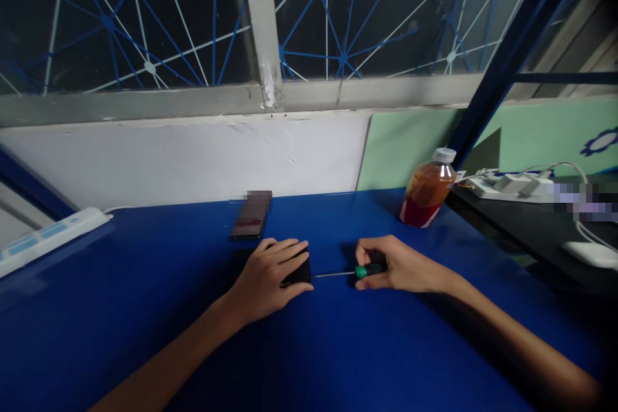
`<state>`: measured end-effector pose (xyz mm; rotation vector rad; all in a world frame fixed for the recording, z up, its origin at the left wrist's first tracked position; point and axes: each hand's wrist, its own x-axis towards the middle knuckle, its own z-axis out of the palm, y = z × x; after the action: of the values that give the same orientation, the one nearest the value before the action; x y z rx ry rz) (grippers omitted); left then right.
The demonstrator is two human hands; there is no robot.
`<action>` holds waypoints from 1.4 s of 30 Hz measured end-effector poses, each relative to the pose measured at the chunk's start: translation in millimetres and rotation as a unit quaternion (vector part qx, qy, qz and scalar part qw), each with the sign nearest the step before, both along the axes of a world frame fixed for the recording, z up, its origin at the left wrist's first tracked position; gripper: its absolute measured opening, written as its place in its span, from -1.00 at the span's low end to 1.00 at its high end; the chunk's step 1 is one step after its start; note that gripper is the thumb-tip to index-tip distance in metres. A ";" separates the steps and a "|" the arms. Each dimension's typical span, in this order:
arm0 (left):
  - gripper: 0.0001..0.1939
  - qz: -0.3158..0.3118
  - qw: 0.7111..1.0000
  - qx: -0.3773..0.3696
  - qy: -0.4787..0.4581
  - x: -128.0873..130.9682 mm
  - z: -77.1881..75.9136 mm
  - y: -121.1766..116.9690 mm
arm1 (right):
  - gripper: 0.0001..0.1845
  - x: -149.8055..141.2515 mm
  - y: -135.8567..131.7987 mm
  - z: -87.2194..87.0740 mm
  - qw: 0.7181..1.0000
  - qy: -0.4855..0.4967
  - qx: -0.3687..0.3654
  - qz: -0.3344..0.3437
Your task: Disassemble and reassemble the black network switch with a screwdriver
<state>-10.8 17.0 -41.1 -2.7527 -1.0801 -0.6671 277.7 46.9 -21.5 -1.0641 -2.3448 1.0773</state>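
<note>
A small black box-like object (303, 272) lies on the blue table; its exact kind is hard to make out in the shadow. My left hand (270, 273) is closed over it, with the fingers across its top and far side and the thumb along the near side. In my right hand (398, 265) is a screwdriver (361, 271) with a green and black handle, pinched between thumb and fingers. Its thin metal shaft points left, and the tip reaches the right end of the black object. Whether the tip sits in a screw cannot be seen.
Behind my left hand lies a phone (251, 215). A drink bottle (429, 188) with a white cap stands at the back right of the blue table (328, 347). White power strips (53, 238) lie at the left edge and on the black table at right.
</note>
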 end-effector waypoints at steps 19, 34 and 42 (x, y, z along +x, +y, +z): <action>-0.53 -0.002 1.000 0.001 0.004 -0.4 -3.0 0.8 | -0.65 2.6 0.5 3.2 1.000 -0.011 0.019 0.010; -0.53 0.000 1.000 0.004 0.006 -0.1 -1.5 0.5 | -0.59 3.0 0.9 4.3 0.999 -0.022 0.042 0.000; -0.52 -0.003 1.000 -0.001 0.004 -0.1 -2.2 0.5 | -0.53 0.6 0.6 10.2 0.993 -0.060 0.095 0.038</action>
<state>-11.0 17.6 -43.3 -2.7591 -1.0705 -0.6550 278.3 47.5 -11.3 -1.0015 -2.5430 0.8144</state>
